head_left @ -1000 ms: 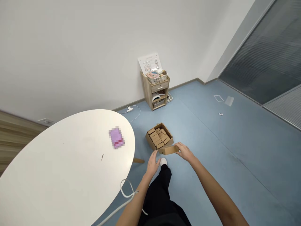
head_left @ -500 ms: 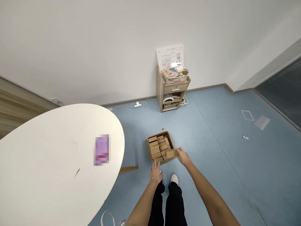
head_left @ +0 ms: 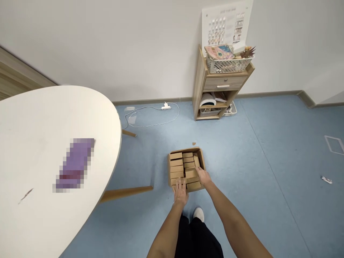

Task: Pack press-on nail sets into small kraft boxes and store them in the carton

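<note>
A large open cardboard carton point(head_left: 169, 168) stands on the floor near my feet, packed with several small brown cardboard boxes point(head_left: 176, 162) in rows. My right hand point(head_left: 204, 177) reaches over the carton's right side. Its fingers grip the right end of one small cardboard box point(head_left: 190, 173), which lies among the others on that side. At the near left corner, my left hand point(head_left: 181, 193) has its fingers stretched out over the nearest boxes and the carton's near edge. The hand partly hides what is beneath it.
At left is a white round-edged table point(head_left: 80, 107) with a blurred purple item point(head_left: 77, 161); its wooden leg point(head_left: 129, 192) slants toward the carton. A small wooden cabinet point(head_left: 225, 83) with a basket point(head_left: 228, 66) stands by the wall. A white cable point(head_left: 153, 124) lies on the floor.
My right hand has brought the small cardboard box from the carton's right edge leftward into the carton. My left hand has moved forward over the near boxes. The view has shifted closer.
</note>
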A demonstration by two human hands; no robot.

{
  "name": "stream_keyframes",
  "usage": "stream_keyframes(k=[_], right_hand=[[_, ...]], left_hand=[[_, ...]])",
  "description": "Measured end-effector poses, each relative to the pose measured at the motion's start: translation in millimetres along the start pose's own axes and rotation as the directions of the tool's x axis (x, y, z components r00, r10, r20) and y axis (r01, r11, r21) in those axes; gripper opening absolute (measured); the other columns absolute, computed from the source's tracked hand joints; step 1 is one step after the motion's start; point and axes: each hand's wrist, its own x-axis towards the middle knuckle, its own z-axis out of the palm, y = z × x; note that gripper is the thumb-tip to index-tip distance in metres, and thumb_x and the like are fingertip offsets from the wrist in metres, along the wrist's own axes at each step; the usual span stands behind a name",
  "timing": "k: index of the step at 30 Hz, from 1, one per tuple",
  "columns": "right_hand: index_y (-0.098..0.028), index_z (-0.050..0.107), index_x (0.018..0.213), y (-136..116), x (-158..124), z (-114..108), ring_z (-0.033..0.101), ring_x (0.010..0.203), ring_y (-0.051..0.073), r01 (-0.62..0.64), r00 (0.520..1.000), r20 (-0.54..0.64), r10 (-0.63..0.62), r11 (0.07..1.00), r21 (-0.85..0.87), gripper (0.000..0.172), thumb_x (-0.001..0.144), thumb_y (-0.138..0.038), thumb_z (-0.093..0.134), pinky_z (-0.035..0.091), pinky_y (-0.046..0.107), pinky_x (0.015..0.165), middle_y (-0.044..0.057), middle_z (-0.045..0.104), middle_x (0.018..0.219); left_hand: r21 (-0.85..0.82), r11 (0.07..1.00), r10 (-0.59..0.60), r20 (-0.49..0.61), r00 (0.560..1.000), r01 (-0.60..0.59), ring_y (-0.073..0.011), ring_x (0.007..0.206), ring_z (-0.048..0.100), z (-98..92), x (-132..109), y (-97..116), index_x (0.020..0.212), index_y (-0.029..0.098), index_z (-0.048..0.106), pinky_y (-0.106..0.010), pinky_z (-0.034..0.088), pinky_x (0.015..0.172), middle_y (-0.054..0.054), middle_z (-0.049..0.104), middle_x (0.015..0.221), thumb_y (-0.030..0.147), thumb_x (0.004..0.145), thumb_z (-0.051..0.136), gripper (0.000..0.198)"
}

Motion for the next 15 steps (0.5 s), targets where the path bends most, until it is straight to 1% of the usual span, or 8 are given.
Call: stream_keyframes(k=[3, 5, 8, 12, 13, 15], right_hand=[[-0.023, 0.047, 0.122, -0.5, 18.4, 22.0, 0.064, 0.101, 0.017, 0.026, 0.999, 0.025, -0.027, 1.0, 0.016, 0.049, 0.08, 0.001, 0.046, 0.044, 0.025, 0.079, 0.01, 0.059, 0.128], [-0.021, 0.046, 0.126, 0.5, 26.5, 34.6, 0.062, 0.108, 0.018, 0.044, 0.998, 0.039, -0.047, 0.998, 0.052, 0.051, 0.08, 0.0, 0.047, 0.044, 0.026, 0.085, 0.012, 0.056, 0.133], [-0.015, 0.043, 0.133, 4.2, 34.1, 50.6, 0.054, 0.122, 0.02, 0.063, 0.996, 0.054, -0.07, 0.989, 0.131, 0.055, 0.079, -0.003, 0.048, 0.04, 0.029, 0.098, 0.017, 0.047, 0.142], [-0.012, 0.04, 0.138, 7.4, 40.8, 65.0, 0.051, 0.127, 0.023, 0.017, 0.994, 0.106, -0.039, 0.979, 0.204, 0.057, 0.081, -0.01, 0.048, 0.036, 0.034, 0.105, 0.019, 0.036, 0.151], [-0.012, 0.039, 0.139, 7.2, 42.4, 67.0, 0.049, 0.129, 0.024, 0.009, 0.992, 0.123, -0.034, 0.979, 0.203, 0.057, 0.082, -0.013, 0.047, 0.034, 0.036, 0.108, 0.018, 0.033, 0.153], [-0.014, 0.038, 0.142, 6.2, 45.0, 69.2, 0.037, 0.138, 0.026, 0.004, 0.989, 0.144, -0.029, 0.985, 0.174, 0.059, 0.084, -0.018, 0.046, 0.025, 0.045, 0.114, 0.017, 0.026, 0.157]], left_hand=[[0.025, 0.999, 0.044, -0.107, 0.993, -0.041, -0.0302, 0.149, 0.0, 11.3, 15.3, -4.1, 0.155, 0.024, 0.003, -0.061, 0.011, 0.116, -0.009, 0.0, 0.162, 0.016, 0.079, 0.052, 0.091], [0.049, 0.995, 0.093, -0.151, 0.984, -0.086, -0.03, 0.149, -0.003, 17.2, 21.7, -7.6, 0.154, 0.025, -0.002, -0.062, 0.011, 0.115, -0.007, -0.002, 0.162, 0.017, 0.078, 0.052, 0.094], [0.08, 0.99, 0.122, -0.123, 0.985, -0.112, -0.0304, 0.149, -0.003, 26.4, 29.7, -12.0, 0.154, 0.027, 0.002, -0.064, 0.008, 0.114, -0.004, -0.002, 0.162, 0.02, 0.078, 0.052, 0.091], [0.079, 0.993, 0.091, -0.076, 0.993, -0.084, -0.0325, 0.148, -0.002, 38.6, 38.4, -15.4, 0.154, 0.026, 0.012, -0.067, 0.002, 0.113, -0.005, 0.002, 0.162, 0.023, 0.08, 0.05, 0.083], [0.075, 0.994, 0.09, -0.073, 0.993, -0.084, -0.0325, 0.148, -0.002, 40.6, 39.5, -16.0, 0.154, 0.026, 0.013, -0.067, 0.002, 0.113, -0.005, 0.002, 0.162, 0.023, 0.08, 0.049, 0.083], [0.064, 0.994, 0.096, -0.067, 0.993, -0.092, -0.0317, 0.148, -0.003, 41.7, 39.4, -17.3, 0.154, 0.025, 0.015, -0.066, 0.002, 0.113, -0.005, 0.001, 0.162, 0.021, 0.079, 0.048, 0.082]])
